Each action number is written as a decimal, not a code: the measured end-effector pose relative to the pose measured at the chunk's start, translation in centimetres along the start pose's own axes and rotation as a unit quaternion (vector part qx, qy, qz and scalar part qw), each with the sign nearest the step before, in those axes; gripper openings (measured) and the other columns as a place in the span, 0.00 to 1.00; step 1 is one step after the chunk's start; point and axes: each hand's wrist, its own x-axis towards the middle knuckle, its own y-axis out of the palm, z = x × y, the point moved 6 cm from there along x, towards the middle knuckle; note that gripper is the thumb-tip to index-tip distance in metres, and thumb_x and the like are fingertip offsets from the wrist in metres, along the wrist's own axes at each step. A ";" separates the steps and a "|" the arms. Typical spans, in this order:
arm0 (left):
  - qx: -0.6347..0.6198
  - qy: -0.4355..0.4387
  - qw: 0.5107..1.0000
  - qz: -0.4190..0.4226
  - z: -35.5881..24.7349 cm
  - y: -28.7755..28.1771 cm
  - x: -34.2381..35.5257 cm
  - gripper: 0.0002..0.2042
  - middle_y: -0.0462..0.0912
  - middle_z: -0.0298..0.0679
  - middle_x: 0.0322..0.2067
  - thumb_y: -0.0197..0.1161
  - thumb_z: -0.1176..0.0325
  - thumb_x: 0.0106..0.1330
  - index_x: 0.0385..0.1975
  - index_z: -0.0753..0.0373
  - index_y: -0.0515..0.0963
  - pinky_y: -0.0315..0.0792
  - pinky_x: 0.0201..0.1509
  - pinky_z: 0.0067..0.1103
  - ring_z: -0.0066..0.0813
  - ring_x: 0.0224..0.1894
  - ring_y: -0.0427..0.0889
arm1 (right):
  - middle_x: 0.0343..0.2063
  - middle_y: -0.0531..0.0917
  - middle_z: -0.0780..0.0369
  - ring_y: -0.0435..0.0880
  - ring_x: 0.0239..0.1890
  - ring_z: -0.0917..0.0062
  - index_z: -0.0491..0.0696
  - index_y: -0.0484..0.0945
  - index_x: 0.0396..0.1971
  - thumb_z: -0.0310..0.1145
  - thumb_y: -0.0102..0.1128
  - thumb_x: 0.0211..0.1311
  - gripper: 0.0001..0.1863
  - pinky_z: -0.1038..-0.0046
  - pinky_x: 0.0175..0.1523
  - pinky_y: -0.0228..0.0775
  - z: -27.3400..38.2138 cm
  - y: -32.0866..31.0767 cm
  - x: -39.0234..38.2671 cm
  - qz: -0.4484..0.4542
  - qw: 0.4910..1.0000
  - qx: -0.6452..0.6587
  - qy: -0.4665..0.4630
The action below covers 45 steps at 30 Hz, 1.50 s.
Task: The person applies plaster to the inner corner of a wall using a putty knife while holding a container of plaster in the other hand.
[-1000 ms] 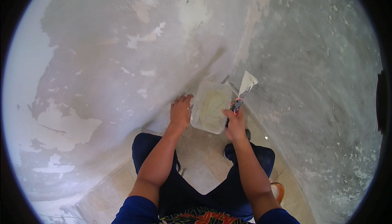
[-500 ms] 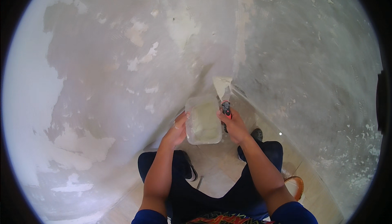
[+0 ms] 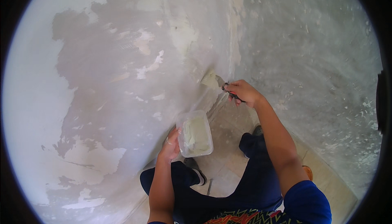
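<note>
My left hand (image 3: 171, 144) grips the left side of a clear plastic tub (image 3: 195, 136), which holds pale greenish-white filler (image 3: 197, 131). Further up and to the right, my right hand (image 3: 243, 93) is wrapped round the black and red handle of a putty knife (image 3: 220, 82). Filler covers most of its blade, which points up and left against the left wall (image 3: 122, 77), close to the corner. Whether the blade presses on the wall or sits just off it, I cannot tell.
The right wall (image 3: 302, 52) meets the left one in a corner, and both have patchy filler and peeled spots. My legs are spread below, with shoes on the tiled floor (image 3: 228, 158). An orange-brown round thing (image 3: 308, 172) shows partly behind my right arm.
My right hand has moved up and right, away from the tub, and the putty knife now tilts left to the wall. My left hand and the tub have dropped slightly down and left.
</note>
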 end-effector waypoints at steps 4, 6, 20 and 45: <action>-0.010 -0.009 1.000 0.015 -0.3 0.6 0.2 0.30 0.79 0.39 0.64 0.61 0.53 0.76 0.72 0.62 0.66 0.73 0.70 0.32 0.32 0.65 0.79 | 0.22 0.83 0.60 0.68 0.12 0.84 0.40 0.83 0.40 0.39 0.63 0.74 0.15 0.72 0.22 0.69 3.5 0.3 -0.7 0.005 0.999 -0.033 -0.022; -0.005 0.002 1.000 0.019 -0.5 0.9 0.3 0.30 0.79 0.39 0.64 0.61 0.54 0.76 0.73 0.62 0.66 0.73 0.69 0.32 0.32 0.65 0.80 | 0.22 0.83 0.60 0.69 0.12 0.83 0.40 0.84 0.39 0.39 0.63 0.74 0.15 0.73 0.22 0.69 5.3 0.6 -1.4 0.003 0.999 -0.047 -0.026; -0.035 0.006 0.999 0.037 -0.7 2.3 1.7 0.31 0.78 0.39 0.65 0.63 0.53 0.75 0.73 0.61 0.66 0.71 0.71 0.35 0.35 0.67 0.78 | 0.24 0.81 0.64 0.73 0.17 0.84 0.42 0.82 0.49 0.40 0.58 0.76 0.16 0.77 0.25 0.68 13.5 2.4 -8.0 -0.023 0.978 0.090 -0.189; -0.076 -0.006 0.989 -0.126 -1.2 -3.1 -7.4 0.30 0.82 0.46 0.60 0.56 0.57 0.71 0.69 0.68 0.71 0.74 0.66 0.34 0.41 0.60 0.82 | 0.68 0.53 0.26 0.67 0.66 0.36 0.24 0.28 0.73 0.28 0.61 0.64 0.54 0.53 0.71 0.64 -14.1 21.3 7.2 -0.114 0.979 -0.003 -0.167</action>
